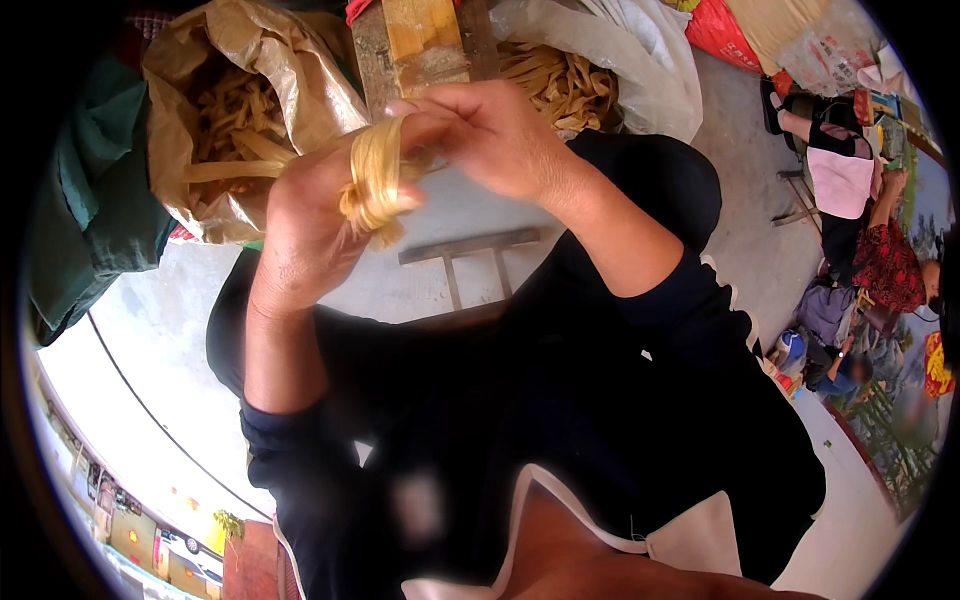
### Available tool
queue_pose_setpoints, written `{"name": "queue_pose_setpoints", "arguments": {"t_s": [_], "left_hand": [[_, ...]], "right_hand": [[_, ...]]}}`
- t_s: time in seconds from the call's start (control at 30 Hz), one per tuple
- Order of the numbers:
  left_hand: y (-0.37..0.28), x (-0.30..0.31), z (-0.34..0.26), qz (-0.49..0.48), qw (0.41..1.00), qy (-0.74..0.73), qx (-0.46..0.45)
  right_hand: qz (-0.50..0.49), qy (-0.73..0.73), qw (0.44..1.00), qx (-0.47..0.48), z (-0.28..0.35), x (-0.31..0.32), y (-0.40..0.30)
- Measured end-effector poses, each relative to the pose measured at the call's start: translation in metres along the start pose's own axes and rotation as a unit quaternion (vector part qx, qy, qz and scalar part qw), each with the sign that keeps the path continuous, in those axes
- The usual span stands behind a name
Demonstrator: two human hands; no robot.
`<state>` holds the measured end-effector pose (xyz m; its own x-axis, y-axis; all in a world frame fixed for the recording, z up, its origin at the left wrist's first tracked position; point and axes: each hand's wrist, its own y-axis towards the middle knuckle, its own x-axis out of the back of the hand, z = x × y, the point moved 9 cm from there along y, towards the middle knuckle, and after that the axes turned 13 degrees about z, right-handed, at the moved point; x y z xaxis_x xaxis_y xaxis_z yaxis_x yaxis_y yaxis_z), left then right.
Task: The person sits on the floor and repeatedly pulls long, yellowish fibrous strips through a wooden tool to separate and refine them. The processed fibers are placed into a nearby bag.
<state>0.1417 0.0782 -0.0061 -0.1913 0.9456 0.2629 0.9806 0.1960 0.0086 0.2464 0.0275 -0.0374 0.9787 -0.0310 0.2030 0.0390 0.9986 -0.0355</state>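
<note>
A flat yellowish strip point(377, 176) is wound several times around the fingers of my left hand point(319, 202), with a knotted-looking bit at its left side. My right hand point(499, 139) meets the left fingertips just above and right of the loops; what its fingers pinch is hidden. Behind my left hand, a brown woven sack point(300, 64) stands with its mouth wide, holding similar tan strips point(240, 112). One strip stretches from there toward the back of my left hand. Past my right hand, a whitish plastic sack point(652, 67) holds more curled tan strips point(562, 86).
Between the sacks is a worn wooden bench end point(427, 45). A bench's wooden leg frame point(469, 247) stands on the floor below my hands. Dark green cloth point(97, 187) hangs at the left. Seated people point(889, 262) are at the right, beside a small stool point(799, 199).
</note>
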Motion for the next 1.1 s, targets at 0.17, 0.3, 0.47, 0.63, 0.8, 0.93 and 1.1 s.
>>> {"name": "queue_pose_setpoints", "arguments": {"t_s": [0.17,0.3,0.47,0.63,0.8,0.93,1.1], "left_hand": [[-0.003,0.004,-0.014,-0.041,0.937,0.337,-0.088],[-0.006,0.003,-0.035,-0.162,0.907,0.355,-0.159],[-0.001,0.016,-0.002,-0.15,0.977,0.152,0.009],[-0.002,-0.004,0.022,-0.046,0.975,0.192,0.098],[-0.005,0.017,-0.002,-0.12,0.987,0.101,-0.031],[-0.02,0.055,0.01,-0.252,0.963,-0.099,0.008],[-0.021,0.038,0.035,-0.187,0.942,-0.219,0.169]], "right_hand": [[0.137,0.527,0.815,-0.2,-0.032,-0.064,-0.011],[0.025,0.538,0.833,-0.127,-0.032,-0.048,-0.007],[-0.047,0.219,0.974,-0.038,-0.016,-0.002,-0.004],[0.012,-0.235,0.971,0.036,0.02,-0.018,-0.004],[0.062,0.052,0.99,-0.118,-0.014,-0.019,-0.002],[0.141,0.366,0.909,-0.143,-0.016,-0.039,-0.008],[0.112,0.419,0.887,-0.159,-0.022,-0.04,-0.006]]}}
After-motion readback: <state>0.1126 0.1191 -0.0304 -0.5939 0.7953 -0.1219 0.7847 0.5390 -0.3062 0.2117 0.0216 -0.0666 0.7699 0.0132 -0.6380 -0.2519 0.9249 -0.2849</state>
